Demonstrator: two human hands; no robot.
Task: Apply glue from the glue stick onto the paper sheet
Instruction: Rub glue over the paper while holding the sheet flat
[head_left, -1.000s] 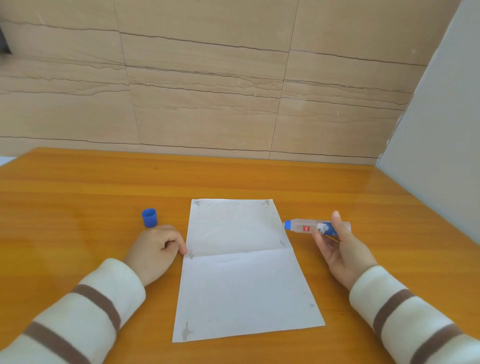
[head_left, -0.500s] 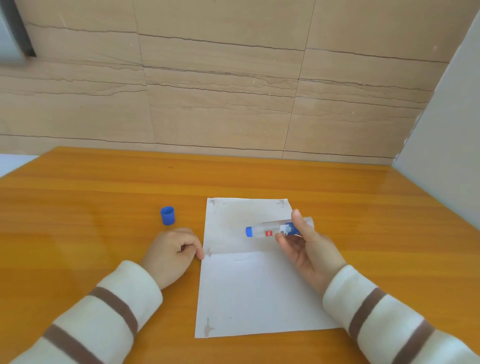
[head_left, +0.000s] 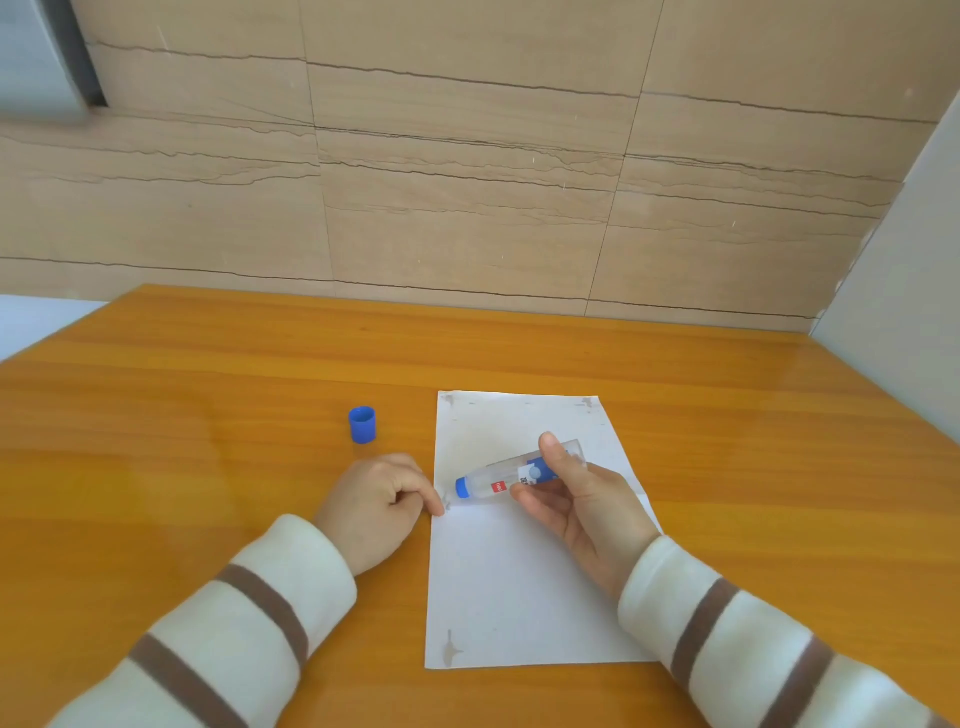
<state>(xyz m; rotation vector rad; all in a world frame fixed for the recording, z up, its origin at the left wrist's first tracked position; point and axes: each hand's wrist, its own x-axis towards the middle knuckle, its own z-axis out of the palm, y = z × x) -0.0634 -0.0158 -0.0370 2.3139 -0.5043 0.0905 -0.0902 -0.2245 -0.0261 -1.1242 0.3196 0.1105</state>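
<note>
Right hand (head_left: 582, 499) grasping the glue stick (head_left: 511, 475) round its rear half, blue tip aimed toward 8 o'clock over the paper sheet (head_left: 519, 582). Left hand (head_left: 374, 501) loosely curled, fingertip pinning the sheet's 9 o'clock edge. Light, rigid, likely slick tube: best gripped mid-barrel. Thin, limp paper, prone to sliding. Blue cap (head_left: 362, 424) at 10 o'clock.

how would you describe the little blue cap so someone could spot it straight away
Start at the orange wooden table and find the white paper sheet near its middle. Just left of the sheet's far corner, beyond the left hand, stands the blue cap. It is the only loose blue thing, upright, touching nothing else.
</note>
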